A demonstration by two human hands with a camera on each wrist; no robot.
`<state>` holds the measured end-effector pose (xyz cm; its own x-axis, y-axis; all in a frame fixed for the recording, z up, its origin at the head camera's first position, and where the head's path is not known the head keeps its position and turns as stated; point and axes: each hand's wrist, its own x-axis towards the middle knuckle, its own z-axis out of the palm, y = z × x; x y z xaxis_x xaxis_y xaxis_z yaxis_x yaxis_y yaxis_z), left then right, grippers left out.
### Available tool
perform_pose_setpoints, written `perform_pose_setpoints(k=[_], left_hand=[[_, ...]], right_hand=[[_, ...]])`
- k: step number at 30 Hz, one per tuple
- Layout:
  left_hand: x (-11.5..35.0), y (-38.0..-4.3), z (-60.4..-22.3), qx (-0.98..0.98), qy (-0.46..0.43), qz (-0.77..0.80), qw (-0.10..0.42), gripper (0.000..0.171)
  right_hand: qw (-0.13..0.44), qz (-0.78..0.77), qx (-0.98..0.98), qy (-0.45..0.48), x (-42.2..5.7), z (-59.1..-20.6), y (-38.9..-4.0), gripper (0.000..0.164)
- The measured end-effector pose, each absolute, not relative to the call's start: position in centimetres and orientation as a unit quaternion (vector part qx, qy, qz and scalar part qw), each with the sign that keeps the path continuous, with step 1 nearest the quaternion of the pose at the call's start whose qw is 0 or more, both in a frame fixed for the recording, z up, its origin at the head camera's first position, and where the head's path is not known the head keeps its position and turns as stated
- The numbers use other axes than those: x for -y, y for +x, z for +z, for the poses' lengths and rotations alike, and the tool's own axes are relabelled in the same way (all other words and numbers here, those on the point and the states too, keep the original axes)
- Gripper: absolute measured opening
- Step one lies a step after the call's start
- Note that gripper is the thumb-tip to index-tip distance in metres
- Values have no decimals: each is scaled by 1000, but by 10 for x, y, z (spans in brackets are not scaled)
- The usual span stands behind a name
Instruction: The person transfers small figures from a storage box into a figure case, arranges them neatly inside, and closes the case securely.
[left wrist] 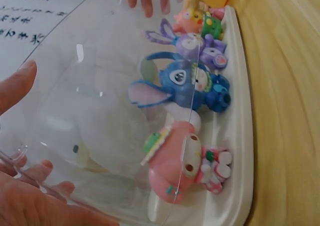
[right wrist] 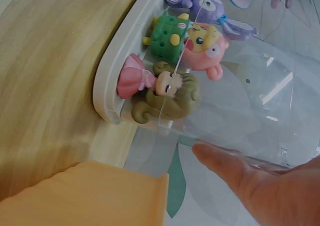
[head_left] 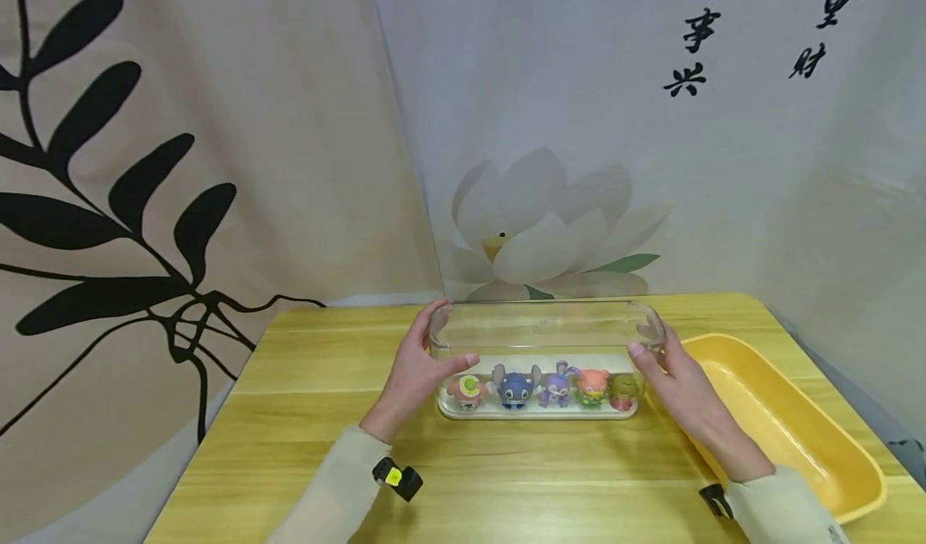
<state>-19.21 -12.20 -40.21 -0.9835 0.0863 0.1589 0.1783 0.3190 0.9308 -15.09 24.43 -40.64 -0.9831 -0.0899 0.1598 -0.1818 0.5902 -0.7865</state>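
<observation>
A clear plastic cover (head_left: 542, 324) is held by its two ends above a white display base (head_left: 537, 415). My left hand (head_left: 422, 371) grips the left end, thumb in front and fingers behind. At the right end my right hand (head_left: 683, 387) grips it likewise, its thumb along the side. Several toy figurines stand in a row on the base: a pink hooded one (left wrist: 172, 166), a blue big-eared one (left wrist: 185, 86), a purple rabbit (right wrist: 207, 8), a pink-headed one in green (right wrist: 170, 38) and an olive-haired doll (right wrist: 175, 93). The cover's lower edge overlaps the figurines' heads in both wrist views.
A yellow plastic tray (head_left: 857, 451) sits on the right side of the wooden table (head_left: 318, 391), beside my right forearm. Behind the table hangs a printed cloth (head_left: 311, 126) with dark leaves, a pale lotus and black characters.
</observation>
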Motion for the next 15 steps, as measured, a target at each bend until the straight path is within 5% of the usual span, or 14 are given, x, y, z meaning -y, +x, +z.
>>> perform_pose_setpoints(k=[15], left_hand=[[128,-199,-420,803,-85,-589,23,93]], right_hand=[[44,424,902,72,-241,-413,-154,78]])
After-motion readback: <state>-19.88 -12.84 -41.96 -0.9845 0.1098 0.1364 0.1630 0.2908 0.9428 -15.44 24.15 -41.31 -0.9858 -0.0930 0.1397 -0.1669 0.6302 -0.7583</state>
